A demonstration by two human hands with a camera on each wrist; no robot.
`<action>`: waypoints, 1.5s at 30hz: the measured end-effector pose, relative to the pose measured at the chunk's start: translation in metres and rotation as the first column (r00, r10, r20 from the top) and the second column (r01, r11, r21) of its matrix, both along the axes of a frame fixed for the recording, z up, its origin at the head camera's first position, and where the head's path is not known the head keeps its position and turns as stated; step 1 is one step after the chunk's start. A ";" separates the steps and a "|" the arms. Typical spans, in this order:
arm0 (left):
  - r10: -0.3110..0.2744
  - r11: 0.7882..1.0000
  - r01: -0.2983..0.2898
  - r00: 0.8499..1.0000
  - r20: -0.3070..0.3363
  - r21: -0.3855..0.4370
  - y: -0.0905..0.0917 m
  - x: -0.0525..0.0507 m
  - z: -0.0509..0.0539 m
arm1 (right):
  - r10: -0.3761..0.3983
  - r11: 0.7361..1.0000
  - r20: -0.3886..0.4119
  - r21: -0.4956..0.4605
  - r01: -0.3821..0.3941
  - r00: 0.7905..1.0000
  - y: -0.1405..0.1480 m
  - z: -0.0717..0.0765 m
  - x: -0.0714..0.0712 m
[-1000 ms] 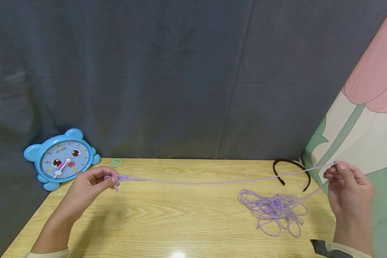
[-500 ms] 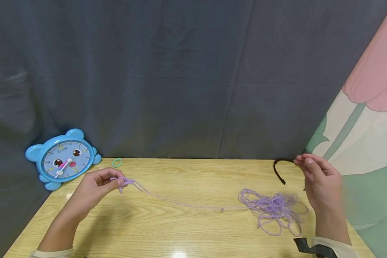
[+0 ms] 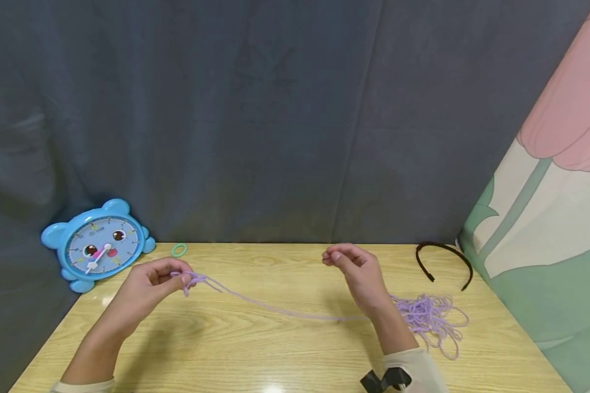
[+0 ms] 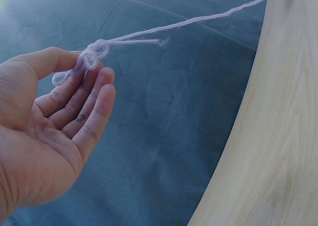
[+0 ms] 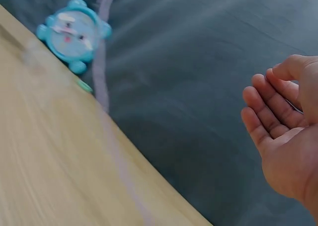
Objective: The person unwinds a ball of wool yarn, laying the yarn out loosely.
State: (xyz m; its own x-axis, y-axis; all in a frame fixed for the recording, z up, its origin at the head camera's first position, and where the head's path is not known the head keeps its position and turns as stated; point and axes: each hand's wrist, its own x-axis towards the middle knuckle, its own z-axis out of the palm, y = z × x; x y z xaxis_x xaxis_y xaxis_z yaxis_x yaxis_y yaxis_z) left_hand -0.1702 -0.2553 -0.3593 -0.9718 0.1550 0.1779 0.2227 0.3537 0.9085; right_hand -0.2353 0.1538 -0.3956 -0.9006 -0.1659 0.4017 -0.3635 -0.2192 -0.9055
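Observation:
Purple yarn lies partly in a loose tangled heap (image 3: 425, 315) on the right of the table, half behind my right forearm. One strand (image 3: 275, 309) sags from the heap to my left hand (image 3: 142, 290). Between thumb and fingertips the left hand pinches a small looped knot (image 4: 92, 55) of this yarn, and a short loose tail sticks out beside the strand. My right hand (image 3: 361, 277) is above the table, left of the heap. Its fingers are loosely bent with the thumb near the index finger, and nothing is seen between them in the right wrist view.
A blue bear-shaped clock (image 3: 103, 245) leans against the dark curtain (image 3: 255, 120) at the left. Beside it lies a small green ring (image 3: 179, 250). At the back right of the wooden table (image 3: 246, 349) rests a dark headband (image 3: 444, 248).
My right hand has let go of the yarn at the far right and moved left, towards my left hand. The taut strand has dropped slack. The left hand keeps its pinch, shifting slightly right.

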 end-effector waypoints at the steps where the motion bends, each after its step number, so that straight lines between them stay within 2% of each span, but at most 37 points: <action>1: -0.003 1.000 0.003 1.000 -0.003 0.004 0.000 0.000 0.000 | 0.007 1.000 0.009 0.026 -0.007 1.000 -0.010 -0.001 0.000; 5: -0.015 1.000 0.015 1.000 -0.005 0.011 0.002 -0.001 0.001 | 0.068 0.995 0.049 0.074 -0.072 0.996 -0.044 -0.003 0.002; 11: -0.004 1.000 0.004 1.000 -0.012 -0.013 0.002 -0.001 0.004 | 0.168 0.982 0.096 0.073 -0.175 0.981 -0.084 -0.005 0.006; 21: -0.023 1.000 0.023 1.000 -0.012 0.011 0.001 0.000 0.004 | 0.266 0.949 0.086 0.151 -0.276 0.960 -0.132 -0.015 0.015; 26: -0.012 1.000 0.012 1.000 -0.028 0.002 0.002 0.001 0.004 | 0.303 0.930 0.111 0.183 -0.319 0.947 -0.145 -0.020 0.019; 30: -0.009 1.000 0.009 0.999 -0.043 -0.003 0.003 0.000 0.003 | 0.306 0.923 0.092 0.216 -0.319 0.948 -0.152 -0.023 0.020; 34: -0.009 1.000 0.009 0.999 -0.042 -0.006 0.003 0.000 0.002 | 0.307 0.918 0.114 0.228 -0.326 0.945 -0.152 -0.024 0.021; 39: -0.018 1.000 0.018 0.999 -0.029 0.009 0.002 0.000 0.000 | 0.279 0.920 0.153 0.239 -0.310 0.948 -0.151 -0.023 0.023; 45: -0.021 1.000 0.021 0.999 -0.031 0.014 0.001 0.000 -0.001 | 0.270 0.923 0.135 0.245 -0.296 0.953 -0.146 -0.022 0.024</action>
State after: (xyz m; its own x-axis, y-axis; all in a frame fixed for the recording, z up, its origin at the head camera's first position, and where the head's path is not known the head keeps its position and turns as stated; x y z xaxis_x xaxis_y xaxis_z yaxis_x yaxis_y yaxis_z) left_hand -0.1706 -0.2541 -0.3608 -0.9624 0.1724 0.2099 0.2578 0.3358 0.9060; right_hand -0.2116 0.0076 -0.4180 -0.8329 -0.5065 0.2229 -0.2284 -0.0522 -0.9722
